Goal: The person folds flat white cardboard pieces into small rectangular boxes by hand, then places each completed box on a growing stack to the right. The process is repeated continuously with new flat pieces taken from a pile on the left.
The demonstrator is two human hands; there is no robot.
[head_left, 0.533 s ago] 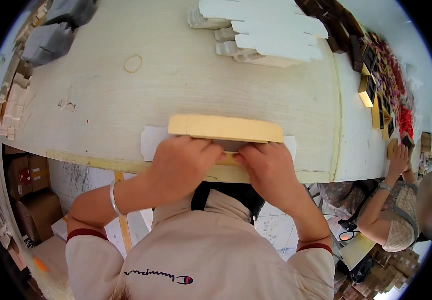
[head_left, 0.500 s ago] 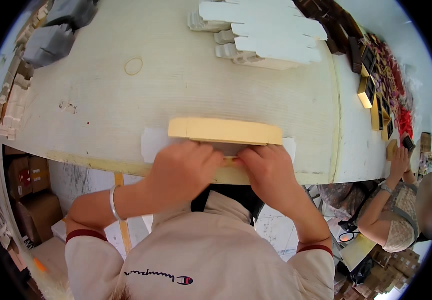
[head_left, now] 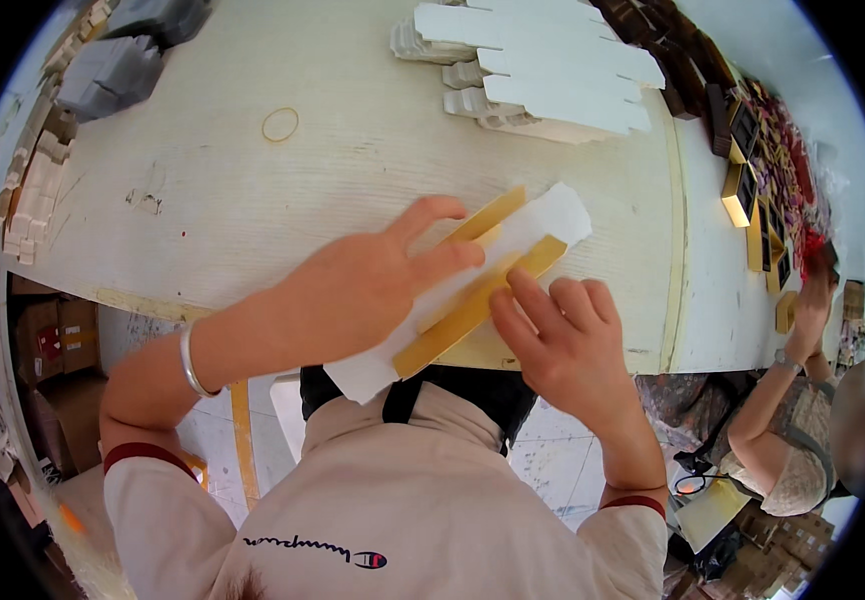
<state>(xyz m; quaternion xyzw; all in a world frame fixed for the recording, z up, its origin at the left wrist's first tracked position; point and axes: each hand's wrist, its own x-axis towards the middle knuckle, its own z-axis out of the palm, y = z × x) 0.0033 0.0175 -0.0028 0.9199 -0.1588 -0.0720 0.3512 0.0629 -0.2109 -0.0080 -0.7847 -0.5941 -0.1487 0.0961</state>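
Observation:
A folding carton [head_left: 460,318], white on its inner face with gold side walls standing up, lies at a slant near the table's front edge. Its lower left end reaches past that edge. My left hand [head_left: 358,290] reaches across the carton with thumb and forefinger spread, one finger near the far gold wall and another over the white middle. Part of the carton is hidden beneath this hand. At the near gold wall, my right hand [head_left: 573,345] has its fingers bent, the tips closed on the wall's upper edge.
A stack of flat white carton blanks [head_left: 573,80] lies at the back of the table [head_left: 223,210]. Left of it is a rubber band [head_left: 280,125]. Grey bundles [head_left: 113,75] stand far left. At right, a co-worker [head_left: 783,430] handles something dark near several gold-and-black boxes [head_left: 740,193].
The carton has turned from lying crosswise to a slant, its white inner face now showing. My left hand has moved up over it and spread its fingers; my right hand has shifted right.

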